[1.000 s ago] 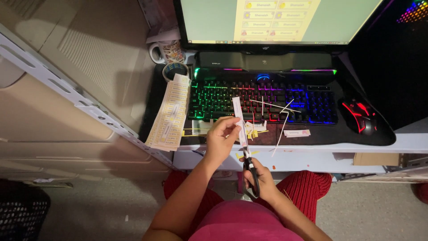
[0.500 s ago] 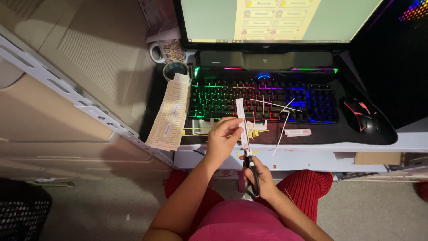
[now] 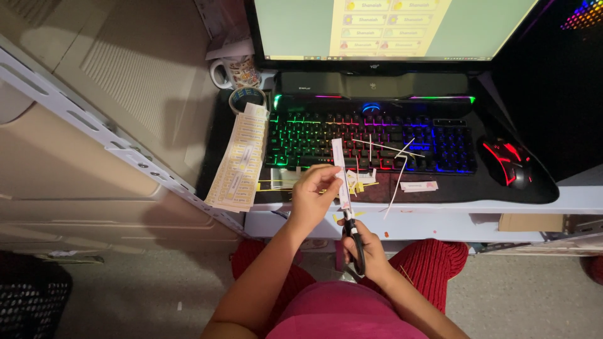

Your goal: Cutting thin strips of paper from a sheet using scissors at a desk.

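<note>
Scissors (image 3: 353, 237) sit in my right hand (image 3: 370, 251), fingers closed through the black handles, blades meeting the lower end of a narrow paper strip (image 3: 341, 172). My left hand (image 3: 314, 196) pinches that strip upright over the table (image 3: 440, 204) edge, just before the lit keyboard (image 3: 370, 141). Thin offcuts (image 3: 397, 179) lie across the keys; a sheet of labels (image 3: 239, 160) lies left of them.

A narrow white paper strip (image 3: 340, 172) stood nearly upright, its top pointing to twelve o'clock over the keyboard's front edge. Black-handled scissors (image 3: 353, 235) lay directly at its six o'clock, blades meeting its lower end.
</note>
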